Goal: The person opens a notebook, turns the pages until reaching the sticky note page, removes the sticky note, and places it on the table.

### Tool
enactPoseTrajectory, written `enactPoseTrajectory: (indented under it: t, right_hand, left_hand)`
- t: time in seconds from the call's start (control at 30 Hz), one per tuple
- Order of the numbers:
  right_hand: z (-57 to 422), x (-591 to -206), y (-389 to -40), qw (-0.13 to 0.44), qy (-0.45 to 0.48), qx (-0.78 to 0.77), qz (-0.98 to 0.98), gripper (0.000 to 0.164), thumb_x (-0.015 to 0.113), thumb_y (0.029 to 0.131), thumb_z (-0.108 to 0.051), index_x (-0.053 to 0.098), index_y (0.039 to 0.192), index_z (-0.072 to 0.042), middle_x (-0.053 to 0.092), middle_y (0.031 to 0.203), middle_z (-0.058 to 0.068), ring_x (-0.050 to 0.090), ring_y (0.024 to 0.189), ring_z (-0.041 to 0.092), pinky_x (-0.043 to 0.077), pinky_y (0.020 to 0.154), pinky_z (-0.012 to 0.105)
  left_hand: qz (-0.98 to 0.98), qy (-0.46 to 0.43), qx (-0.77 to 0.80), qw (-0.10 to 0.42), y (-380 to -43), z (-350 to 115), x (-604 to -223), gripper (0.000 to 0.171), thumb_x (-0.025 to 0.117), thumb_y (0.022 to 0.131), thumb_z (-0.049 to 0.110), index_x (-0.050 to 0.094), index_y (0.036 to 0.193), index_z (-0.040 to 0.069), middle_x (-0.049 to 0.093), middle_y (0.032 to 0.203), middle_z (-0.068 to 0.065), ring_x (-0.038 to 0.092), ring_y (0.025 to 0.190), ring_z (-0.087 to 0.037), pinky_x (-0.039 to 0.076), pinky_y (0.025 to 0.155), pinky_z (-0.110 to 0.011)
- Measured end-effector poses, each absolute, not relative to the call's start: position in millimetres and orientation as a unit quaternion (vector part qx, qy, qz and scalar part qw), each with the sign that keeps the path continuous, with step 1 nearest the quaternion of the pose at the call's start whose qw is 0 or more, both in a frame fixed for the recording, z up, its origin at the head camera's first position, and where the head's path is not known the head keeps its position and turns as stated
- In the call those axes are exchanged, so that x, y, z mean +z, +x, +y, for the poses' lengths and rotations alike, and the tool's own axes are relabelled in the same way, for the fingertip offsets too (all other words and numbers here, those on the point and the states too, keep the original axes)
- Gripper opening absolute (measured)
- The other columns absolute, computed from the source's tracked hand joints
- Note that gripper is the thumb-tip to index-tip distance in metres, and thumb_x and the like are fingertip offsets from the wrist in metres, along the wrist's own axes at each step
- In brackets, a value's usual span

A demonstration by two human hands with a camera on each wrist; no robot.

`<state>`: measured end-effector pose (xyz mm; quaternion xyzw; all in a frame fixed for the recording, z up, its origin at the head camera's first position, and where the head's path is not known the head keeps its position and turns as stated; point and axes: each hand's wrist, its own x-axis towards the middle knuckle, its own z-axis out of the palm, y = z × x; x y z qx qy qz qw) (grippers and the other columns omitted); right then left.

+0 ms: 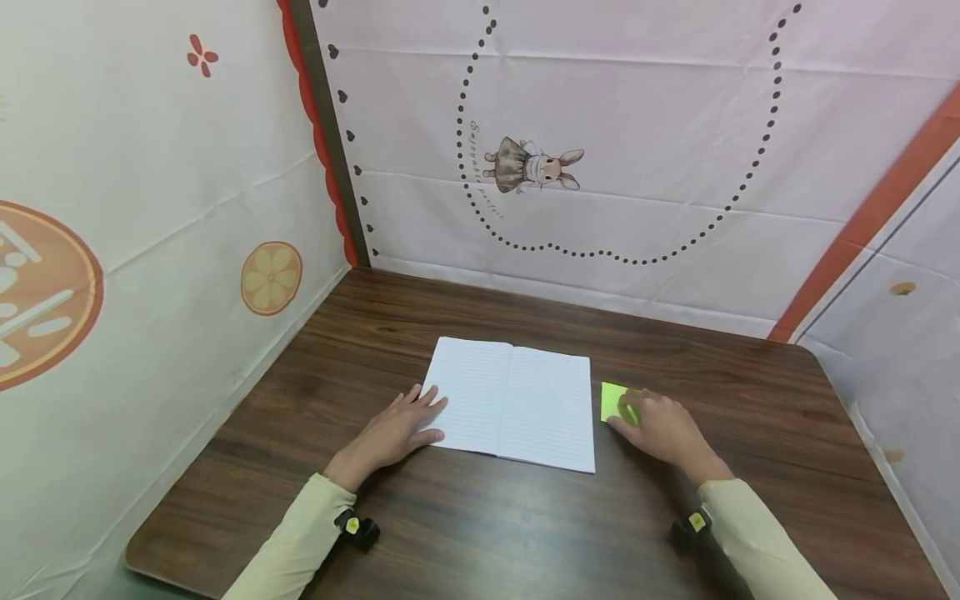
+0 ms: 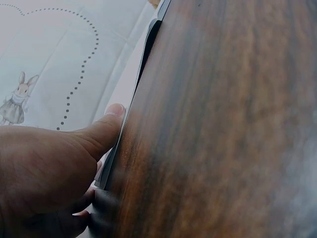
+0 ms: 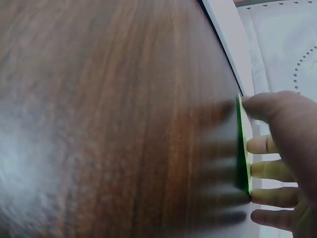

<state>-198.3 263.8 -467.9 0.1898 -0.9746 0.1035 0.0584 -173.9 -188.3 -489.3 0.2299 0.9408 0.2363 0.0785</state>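
Note:
A lined notebook lies spread flat on the dark wooden table. My left hand rests on its left page with fingers spread. In the left wrist view the thumb presses on the page close to the lower edge. Just right of the notebook is a lime-green sticky note pad, partly hidden under my right hand. The right wrist view shows the pad lying flat, with the fingertips spread over it and the thumb at its near corner.
The wooden table extends around the notebook on all sides. Printed white cloth hangs behind the table and along both sides. A small wrist camera is strapped under each forearm.

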Motion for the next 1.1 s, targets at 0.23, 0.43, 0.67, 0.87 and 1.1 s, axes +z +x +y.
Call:
enactPoseTrajectory:
  t: [0.23,0.43,0.67,0.87,1.1]
  right_hand:
    - [264,-469,-200,0.044,0.182,0.109,-0.976,0.041,0.075,0.091,-0.036,0.07,0.116,-0.003,0.07,0.105,0.014,0.056,0.073,0.02,0.053,0.065,0.045]
    - [264,-471,-199,0.041,0.179,0.118,-0.976,0.038,0.073,0.092,-0.036,0.068,0.113,-0.005,0.07,0.111,0.018,0.067,0.094,0.036,0.056,0.077,0.057]
    - [270,-469,-197,0.045,0.184,0.128,-0.973,0.033,0.074,0.092,-0.032,0.07,0.113,-0.007,0.071,0.102,0.01,0.058,0.079,0.022,0.051,0.067,0.043]
    - [274,-466,-194,0.024,0.196,0.132,-0.971,0.036,0.074,0.093,-0.032,0.068,0.118,-0.007,0.065,0.095,0.004,0.052,0.075,0.018,0.047,0.064,0.038]
    - [276,-460,-183,0.018,0.2,0.133,-0.971,0.044,0.075,0.093,-0.038,0.071,0.121,-0.006,0.068,0.127,0.02,0.062,0.121,0.042,0.05,0.098,0.063]
  left_hand:
    - [0.942,0.23,0.233,0.077,-173,-188,-489,0.066,0.059,0.101,0.043,0.043,0.156,0.01,0.028,0.165,-0.013,0.015,0.155,-0.04,0.016,0.124,-0.06]
    - [0.942,0.226,0.235,0.077,-173,-188,-488,0.064,0.06,0.101,0.041,0.044,0.155,0.01,0.029,0.165,-0.013,0.015,0.155,-0.04,0.015,0.124,-0.06]
    - [0.942,0.238,0.222,0.078,-175,-186,-488,0.065,0.058,0.102,0.043,0.041,0.157,0.011,0.029,0.165,-0.013,0.016,0.155,-0.04,0.016,0.124,-0.06]
    - [0.949,0.26,0.17,0.06,-177,-188,-481,0.062,0.058,0.103,0.042,0.045,0.155,0.01,0.035,0.163,-0.016,0.027,0.152,-0.042,0.025,0.121,-0.06]
    - [0.946,0.291,0.141,0.039,-181,-194,-475,0.059,0.061,0.103,0.039,0.051,0.15,0.004,0.043,0.158,-0.018,0.036,0.148,-0.04,0.034,0.119,-0.054]
